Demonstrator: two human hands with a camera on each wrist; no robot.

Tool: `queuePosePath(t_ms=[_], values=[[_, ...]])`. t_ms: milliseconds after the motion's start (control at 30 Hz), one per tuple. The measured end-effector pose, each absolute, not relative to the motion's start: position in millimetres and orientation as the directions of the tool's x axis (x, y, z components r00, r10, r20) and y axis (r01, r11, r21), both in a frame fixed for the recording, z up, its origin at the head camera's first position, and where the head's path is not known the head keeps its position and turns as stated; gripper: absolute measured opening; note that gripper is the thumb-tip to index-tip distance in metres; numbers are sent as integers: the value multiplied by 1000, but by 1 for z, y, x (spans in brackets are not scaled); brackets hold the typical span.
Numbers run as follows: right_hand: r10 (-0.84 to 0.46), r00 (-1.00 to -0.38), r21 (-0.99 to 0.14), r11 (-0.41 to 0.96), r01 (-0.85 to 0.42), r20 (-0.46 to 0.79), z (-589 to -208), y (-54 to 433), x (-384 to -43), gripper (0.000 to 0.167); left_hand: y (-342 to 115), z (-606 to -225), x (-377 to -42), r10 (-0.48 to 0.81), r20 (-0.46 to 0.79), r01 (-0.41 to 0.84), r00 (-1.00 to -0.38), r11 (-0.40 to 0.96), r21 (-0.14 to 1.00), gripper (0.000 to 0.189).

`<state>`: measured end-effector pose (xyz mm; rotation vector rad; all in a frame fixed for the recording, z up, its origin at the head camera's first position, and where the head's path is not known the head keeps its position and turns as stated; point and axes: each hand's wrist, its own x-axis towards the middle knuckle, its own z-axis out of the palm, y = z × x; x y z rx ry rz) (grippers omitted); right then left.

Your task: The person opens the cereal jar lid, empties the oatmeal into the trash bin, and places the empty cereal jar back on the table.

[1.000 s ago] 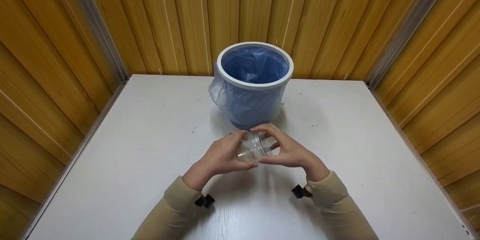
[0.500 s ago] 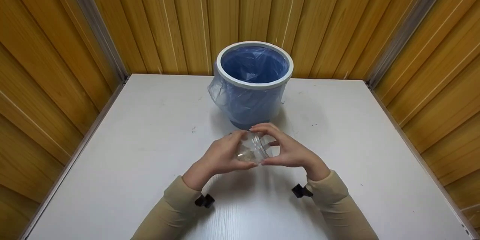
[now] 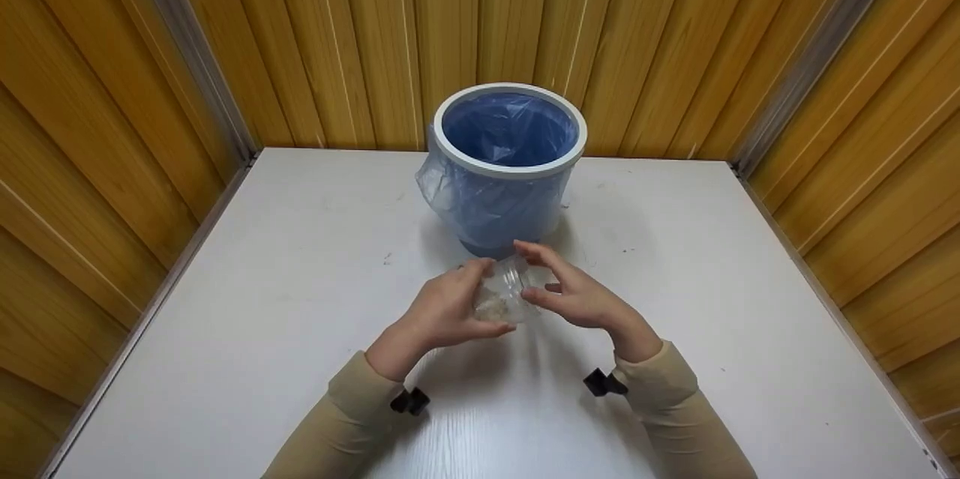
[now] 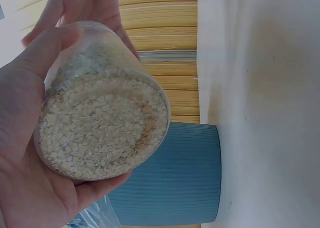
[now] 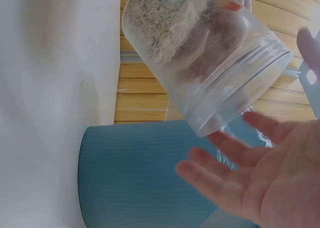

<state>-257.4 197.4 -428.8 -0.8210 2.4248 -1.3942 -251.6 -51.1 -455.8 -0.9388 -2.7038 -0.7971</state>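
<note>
A clear jar [image 3: 493, 302] of pale flakes like rolled oats [image 4: 102, 128] is held tilted on its side above the table, in front of a bin. My left hand [image 3: 444, 308] grips it round the body, thumb on one side and fingers on the other. At the jar's other end sits a clear ridged lid [image 5: 240, 87], facing right. Around that end my right hand [image 3: 579, 300] is spread, its fingers loosely extended. In the right wrist view its thumb stands off the lid, and a fingertip is close to the rim; whether it touches I cannot tell.
A blue bin [image 3: 504, 205] with a pale rim and a clear plastic liner stands just beyond the hands. The white table [image 3: 225, 299] is walled by wood-patterned panels [image 3: 517, 7] at the back and sides.
My right hand has loosened from round the lid: its thumb has moved up and its fingers have spread. My left hand keeps its grip on the jar, nearly still.
</note>
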Motion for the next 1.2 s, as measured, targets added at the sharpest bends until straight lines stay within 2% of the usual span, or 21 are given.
queuePosePath(t_ms=[233, 367, 700, 833, 1067, 1200], values=[[-448, -878, -911, 411, -37, -166, -429, 194, -259, 78, -49, -458, -251, 534, 363, 641, -764, 692, 331, 91], [-416, -886, -908, 419, 14, -206, -430, 190, -259, 72, -49, -459, -250, 547, 401, 665, -734, 698, 266, 91], [-400, -900, -890, 455, -34, -170, -431, 184, -256, 74, -48, -461, -251, 558, 415, 676, -719, 700, 230, 92], [-425, -896, -893, 443, -78, -132, -432, 185, -257, 79, -49, -460, -250, 558, 416, 679, -718, 693, 241, 91], [-467, -883, -869, 455, -192, -49, -430, 188, -257, 73, -49, -458, -250, 556, 386, 667, -736, 690, 279, 91], [-503, -864, -882, 413, -225, -15, -431, 190, -258, 73, -50, -458, -251, 553, 371, 659, -746, 693, 292, 90]])
